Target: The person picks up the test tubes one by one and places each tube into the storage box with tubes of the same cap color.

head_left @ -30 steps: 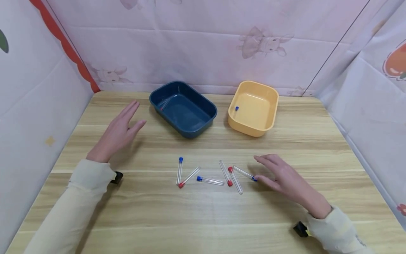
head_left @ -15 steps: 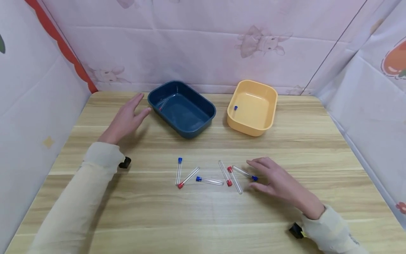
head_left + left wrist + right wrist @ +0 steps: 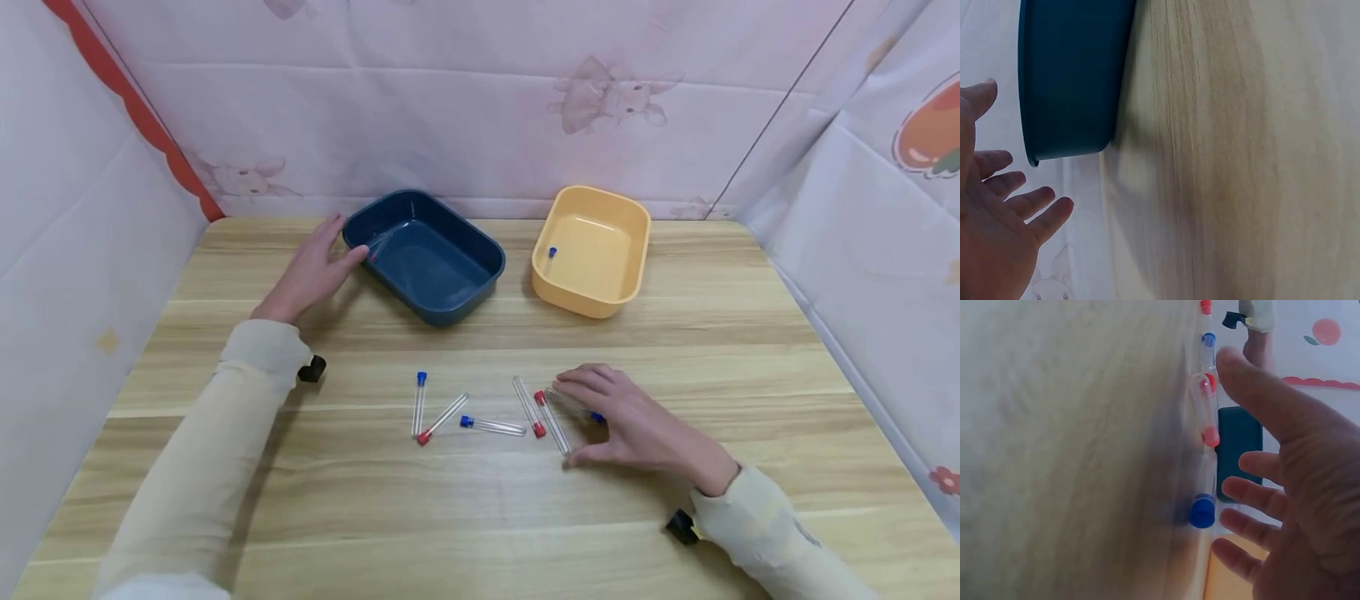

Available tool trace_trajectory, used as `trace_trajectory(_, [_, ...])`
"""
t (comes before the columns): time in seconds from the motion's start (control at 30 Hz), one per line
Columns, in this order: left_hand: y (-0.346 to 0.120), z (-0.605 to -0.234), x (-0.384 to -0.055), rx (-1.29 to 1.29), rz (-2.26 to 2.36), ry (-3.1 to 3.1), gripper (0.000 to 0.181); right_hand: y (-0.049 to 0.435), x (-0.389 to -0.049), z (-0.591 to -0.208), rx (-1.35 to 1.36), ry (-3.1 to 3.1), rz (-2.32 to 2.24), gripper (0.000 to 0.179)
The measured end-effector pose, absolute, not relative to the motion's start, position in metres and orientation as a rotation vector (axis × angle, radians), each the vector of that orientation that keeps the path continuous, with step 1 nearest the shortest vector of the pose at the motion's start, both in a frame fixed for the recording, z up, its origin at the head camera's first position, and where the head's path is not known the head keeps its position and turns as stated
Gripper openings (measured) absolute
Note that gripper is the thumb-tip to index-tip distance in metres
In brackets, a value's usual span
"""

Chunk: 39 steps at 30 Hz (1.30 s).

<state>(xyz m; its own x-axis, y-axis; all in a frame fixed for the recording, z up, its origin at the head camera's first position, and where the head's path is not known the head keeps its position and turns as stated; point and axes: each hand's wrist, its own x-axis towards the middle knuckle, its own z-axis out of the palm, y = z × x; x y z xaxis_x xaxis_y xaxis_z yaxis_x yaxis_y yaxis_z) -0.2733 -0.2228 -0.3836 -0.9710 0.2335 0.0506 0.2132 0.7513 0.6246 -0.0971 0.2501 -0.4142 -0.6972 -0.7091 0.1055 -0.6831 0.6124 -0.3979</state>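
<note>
My left hand [image 3: 311, 271], fingers spread, hovers at the left corner of the dark blue basin [image 3: 442, 258]; the left wrist view shows its fingertips just off the basin wall [image 3: 1072, 81]. My right hand [image 3: 630, 429] reaches low over the right end of a row of clear test tubes, thumb and fingers apart. Under it lies a blue-capped test tube [image 3: 597, 417], partly hidden by the fingers. Beside that, close to the fingertips, lie a red-capped test tube [image 3: 555, 427] and another red-capped tube [image 3: 528, 406]. Neither hand grips anything.
Further left lie a blue-capped tube [image 3: 495, 427], a red-capped tube [image 3: 444, 418] and an upright-pointing blue-capped tube [image 3: 418, 406]. The yellow basin [image 3: 589, 298] stands at the back right with a blue-capped tube inside. A red-capped tube [image 3: 381, 245] rests in the blue basin.
My left hand has moved right and away from me, up to the blue basin's corner. My right hand has moved left over the rightmost blue-capped tube. The tubes and basins stay put.
</note>
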Motion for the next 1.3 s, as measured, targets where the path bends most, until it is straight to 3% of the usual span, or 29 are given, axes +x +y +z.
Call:
trace_trajectory(0.23, [-0.221,-0.387,-0.281,0.369,1.021,2.873,0.088,0.244,-0.103,-0.419,-1.229,2.713,-0.597,0.106])
trace_trajectory(0.73, [-0.219,-0.392,-0.287,0.317,0.960,2.829,0.096,0.240,-0.111,-0.422,-1.251,2.661,-0.570,0.115])
trace_trajectory(1.3, [-0.220,-0.390,-0.287,0.325,0.913,2.830,0.097,0.237,-0.112,-0.420,-1.231,2.652,-0.520,0.112])
